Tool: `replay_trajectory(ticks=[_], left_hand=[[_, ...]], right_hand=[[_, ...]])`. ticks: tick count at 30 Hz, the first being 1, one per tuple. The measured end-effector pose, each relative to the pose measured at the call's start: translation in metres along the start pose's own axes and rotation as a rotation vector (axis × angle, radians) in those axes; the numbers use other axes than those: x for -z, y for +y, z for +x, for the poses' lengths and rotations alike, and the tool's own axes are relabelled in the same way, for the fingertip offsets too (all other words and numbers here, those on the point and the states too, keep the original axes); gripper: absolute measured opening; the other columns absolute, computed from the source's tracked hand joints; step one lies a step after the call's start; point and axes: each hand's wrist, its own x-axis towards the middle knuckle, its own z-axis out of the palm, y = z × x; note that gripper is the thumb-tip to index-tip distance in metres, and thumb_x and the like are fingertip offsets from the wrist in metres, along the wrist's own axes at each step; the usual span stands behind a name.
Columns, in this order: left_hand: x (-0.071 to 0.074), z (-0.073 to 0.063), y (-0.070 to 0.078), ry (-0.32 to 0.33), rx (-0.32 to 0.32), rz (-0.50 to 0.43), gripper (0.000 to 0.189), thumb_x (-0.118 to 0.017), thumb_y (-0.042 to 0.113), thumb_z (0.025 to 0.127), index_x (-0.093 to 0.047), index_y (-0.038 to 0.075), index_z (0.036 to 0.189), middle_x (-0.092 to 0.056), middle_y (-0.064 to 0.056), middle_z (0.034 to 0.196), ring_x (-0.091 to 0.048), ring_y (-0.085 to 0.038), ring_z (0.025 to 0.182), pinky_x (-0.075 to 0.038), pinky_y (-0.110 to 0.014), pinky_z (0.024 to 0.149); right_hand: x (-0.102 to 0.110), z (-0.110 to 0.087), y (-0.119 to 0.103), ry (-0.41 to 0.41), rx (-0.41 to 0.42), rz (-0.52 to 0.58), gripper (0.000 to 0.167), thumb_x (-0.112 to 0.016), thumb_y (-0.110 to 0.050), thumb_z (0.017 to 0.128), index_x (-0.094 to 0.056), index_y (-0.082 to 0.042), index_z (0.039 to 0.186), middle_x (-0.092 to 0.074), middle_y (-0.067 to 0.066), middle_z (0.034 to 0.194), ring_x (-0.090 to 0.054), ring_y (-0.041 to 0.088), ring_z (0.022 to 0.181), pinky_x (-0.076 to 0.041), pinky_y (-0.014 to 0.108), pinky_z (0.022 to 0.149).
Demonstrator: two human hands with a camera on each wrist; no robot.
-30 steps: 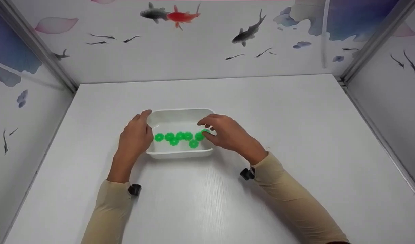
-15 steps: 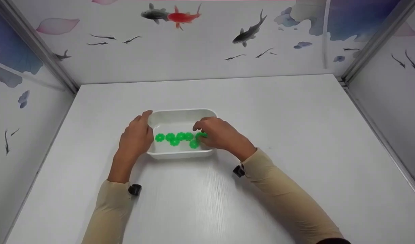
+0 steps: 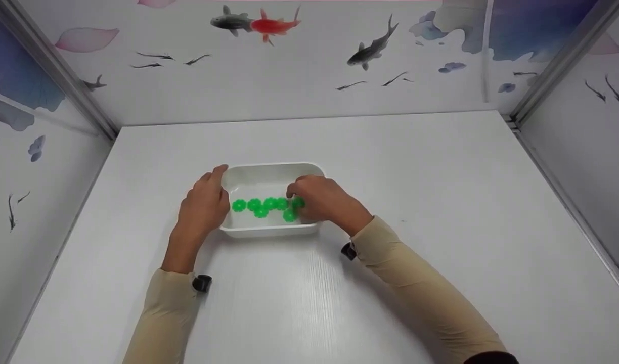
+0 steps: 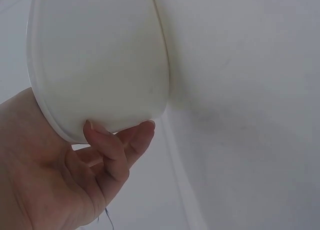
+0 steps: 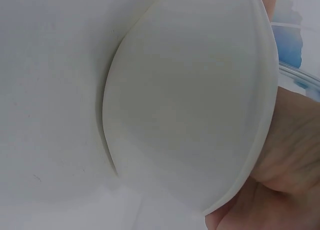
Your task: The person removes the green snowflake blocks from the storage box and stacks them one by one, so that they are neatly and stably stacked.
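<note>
In the head view a white rectangular tray (image 3: 271,231) lies on the table, with several green flower-shaped pieces (image 3: 260,211) inside it. My left hand (image 3: 202,205) holds the tray's left end. In the left wrist view that hand (image 4: 75,175) has its fingers bent against the outer wall of the tray (image 4: 105,60). My right hand (image 3: 322,199) reaches over the right rim, its bent fingers down among the rightmost green pieces. The tray wall (image 5: 185,100) blocks the right wrist view of the fingertips of my right hand (image 5: 290,145), so any grip on a piece is hidden.
The white table (image 3: 309,298) extends around the tray on all sides. Printed panels with fish (image 3: 372,49) stand along the back and both sides, joined by metal corner posts (image 3: 557,65).
My right hand has moved left and down into the tray, its fingers now lower over the rightmost green pieces. The left hand and the tray stay nearly where they were.
</note>
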Motion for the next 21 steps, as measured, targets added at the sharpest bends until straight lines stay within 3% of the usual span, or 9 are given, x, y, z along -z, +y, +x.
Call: replay_trajectory(ticks=[10, 21], left_hand=[[0.0014, 0.0001, -0.0014, 0.01, -0.023, 0.001, 0.055, -0.046, 0.007, 0.109, -0.041, 0.01, 0.165, -0.062, -0.026, 0.148, -0.07, -0.046, 0.128, -0.061, -0.064, 0.095], [0.0013, -0.0019, 0.0017, -0.003, -0.005, -0.005, 0.056, -0.045, 0.008, 0.11, -0.039, 0.012, 0.166, -0.06, -0.027, 0.152, -0.067, -0.047, 0.132, -0.058, -0.066, 0.101]], right_hand=[[0.0007, 0.0043, -0.0046, -0.04, -0.02, -0.028, 0.031, -0.085, -0.012, 0.092, -0.081, -0.01, 0.122, -0.076, 0.008, 0.12, -0.07, 0.027, 0.113, -0.061, 0.049, 0.098], [-0.0017, 0.0079, -0.0077, -0.054, -0.049, -0.063, 0.025, -0.084, -0.014, 0.091, -0.082, -0.01, 0.117, -0.076, 0.007, 0.115, -0.068, 0.026, 0.109, -0.06, 0.046, 0.097]])
